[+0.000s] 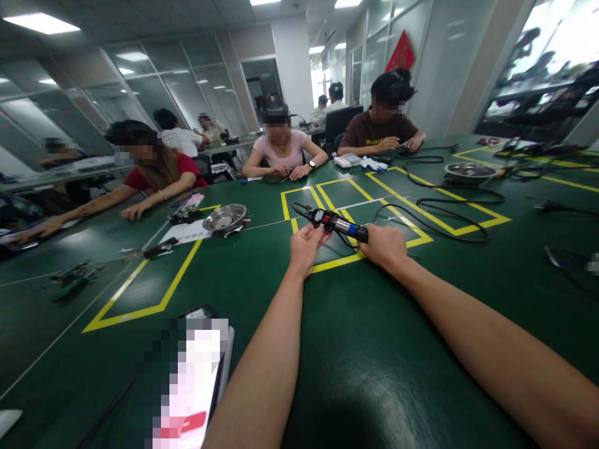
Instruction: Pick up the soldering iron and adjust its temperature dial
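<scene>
We find the left hand (306, 246) pinching one end of a black, blue-banded cylindrical tool (352, 228), the right hand (386, 244) clamped round the other. It is held above the yellow-taped green table (365, 324). We judge handling under way, setting-down outstanding; completion we cannot tell.

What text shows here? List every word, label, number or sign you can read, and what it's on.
Nothing reads in full.
Brown shirt: yellow lettering, apparently starting "W"; the rest is blurred.
Paper: marks too blurred to read.
Red sign: any marks too blurred.
Phone: screen pixelated, unreadable.
Tool: nothing legible.
</scene>
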Demonstrator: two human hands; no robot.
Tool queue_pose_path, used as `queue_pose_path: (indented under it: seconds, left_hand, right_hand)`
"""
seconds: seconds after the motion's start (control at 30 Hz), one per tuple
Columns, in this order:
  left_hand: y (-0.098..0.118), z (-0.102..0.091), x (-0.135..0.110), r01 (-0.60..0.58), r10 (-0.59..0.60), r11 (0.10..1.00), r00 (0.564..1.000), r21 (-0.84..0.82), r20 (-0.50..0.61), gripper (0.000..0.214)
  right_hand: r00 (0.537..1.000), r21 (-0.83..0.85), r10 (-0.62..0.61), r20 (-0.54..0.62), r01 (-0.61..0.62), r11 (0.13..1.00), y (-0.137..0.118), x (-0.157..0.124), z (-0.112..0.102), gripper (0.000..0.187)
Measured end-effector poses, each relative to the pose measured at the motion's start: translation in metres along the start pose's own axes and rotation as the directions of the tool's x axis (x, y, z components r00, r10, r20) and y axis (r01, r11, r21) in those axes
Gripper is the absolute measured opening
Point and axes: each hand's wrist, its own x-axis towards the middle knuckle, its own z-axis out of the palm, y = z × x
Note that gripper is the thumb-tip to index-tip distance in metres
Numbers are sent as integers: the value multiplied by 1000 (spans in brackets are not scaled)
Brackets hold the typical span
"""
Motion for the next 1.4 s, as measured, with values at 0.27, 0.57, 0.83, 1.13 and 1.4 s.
queue_pose_path:
  seconds: [0.27, 0.57, 0.83, 1.13, 1.4]
  left_hand:
    - [3, -2, 0, 33, -32, 995, 999, -96, 12, 30]
    - [7, -6, -1, 64, -48, 987, 993, -147, 108, 38]
    - [5, -6, 0, 33, -24, 994, 996, -108, 85, 37]
    - [2, -8, 0, 45, -38, 991, 998, -123, 58, 33]
    - [6, -5, -2, 69, -59, 988, 996, -137, 71, 33]
  right_hand:
    - [1000, -1, -13, -7, 13, 1000, -2, -1, 0, 37]
    - [1000, -19, -23, 18, 23, 1000, -5, -5, -2, 39]
    - [999, -15, -32, 18, 33, 999, -5, -4, -3, 38]
    - [994, -14, -78, 78, 80, 997, -3, -1, -4, 41]
    - [902, 212, -355, 244, 307, 928, 20, 17, -17, 40]
